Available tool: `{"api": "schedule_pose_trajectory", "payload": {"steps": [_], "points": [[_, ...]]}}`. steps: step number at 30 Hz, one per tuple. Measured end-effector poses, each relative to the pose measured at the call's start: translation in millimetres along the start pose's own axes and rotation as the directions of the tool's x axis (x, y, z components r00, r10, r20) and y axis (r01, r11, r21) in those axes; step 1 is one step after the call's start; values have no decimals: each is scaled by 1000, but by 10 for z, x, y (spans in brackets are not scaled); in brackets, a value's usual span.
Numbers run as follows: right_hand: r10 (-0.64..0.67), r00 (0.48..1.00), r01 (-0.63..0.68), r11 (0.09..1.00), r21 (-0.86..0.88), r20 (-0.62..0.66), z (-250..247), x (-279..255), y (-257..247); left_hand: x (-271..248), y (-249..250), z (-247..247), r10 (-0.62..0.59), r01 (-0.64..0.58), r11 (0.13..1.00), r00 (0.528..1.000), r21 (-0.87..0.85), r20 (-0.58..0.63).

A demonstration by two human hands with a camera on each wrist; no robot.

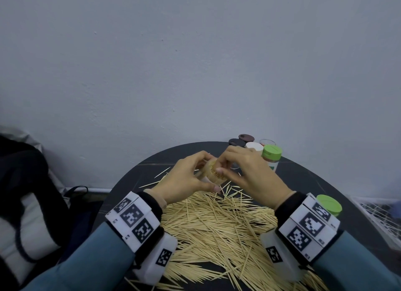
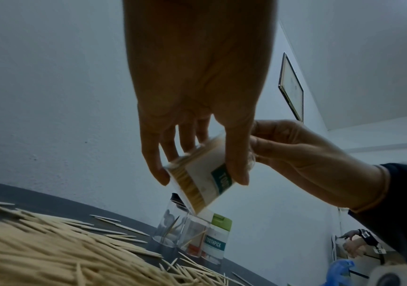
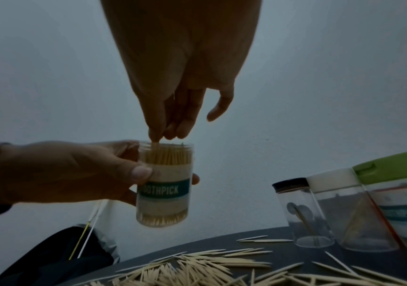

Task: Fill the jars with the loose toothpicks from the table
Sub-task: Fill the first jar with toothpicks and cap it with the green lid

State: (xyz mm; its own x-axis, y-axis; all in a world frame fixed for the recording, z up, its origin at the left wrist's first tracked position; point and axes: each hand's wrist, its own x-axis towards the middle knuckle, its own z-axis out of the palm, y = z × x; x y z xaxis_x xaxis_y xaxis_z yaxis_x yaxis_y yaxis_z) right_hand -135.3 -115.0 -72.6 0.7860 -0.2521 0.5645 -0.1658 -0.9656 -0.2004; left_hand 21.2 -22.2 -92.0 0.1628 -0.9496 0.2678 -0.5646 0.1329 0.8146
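Toothpicks, pale wooden slivers (image 1: 217, 225), lie heaped on the dark round bench (image 1: 303, 177). The left hand (image 1: 184, 180) grips a clear plastic labelled jar (image 3: 163, 185), nearly full, above the heap. The right hand (image 1: 249, 171) pinches picks at its mouth. Best to keep the jar tilted and slide them in parallel, tips first.

A plain indoor room is suggested by bare pale walls (image 1: 195, 62), a framed picture (image 2: 291, 87) (hung high) and a round dark desk (image 1: 303, 175).
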Motion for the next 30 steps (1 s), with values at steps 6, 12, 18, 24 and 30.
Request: {"api": "schedule_pose_trajectory", "payload": {"steps": [6,12,18,24,30], "points": [[33,994,-49,987,-152,-107,15,-36,14,1,0,-12,-14,13,999,1000,-31,-22],[115,992,-115,993,9,-59,12,-41,44,-1,-4,21,-24,24,1000,1000,2,10],[169,985,-160,972,173,-38,1,-21,55,6,-24,1,-29,29,999,1000,14,4],[200,979,-199,945,260,23,-111,-1,35,1,-11,0,-24,24,999,1000,26,17],[309,934,-340,924,177,179,-188,-16,118,1,-12,-6,-44,43,999,999,32,12]]}}
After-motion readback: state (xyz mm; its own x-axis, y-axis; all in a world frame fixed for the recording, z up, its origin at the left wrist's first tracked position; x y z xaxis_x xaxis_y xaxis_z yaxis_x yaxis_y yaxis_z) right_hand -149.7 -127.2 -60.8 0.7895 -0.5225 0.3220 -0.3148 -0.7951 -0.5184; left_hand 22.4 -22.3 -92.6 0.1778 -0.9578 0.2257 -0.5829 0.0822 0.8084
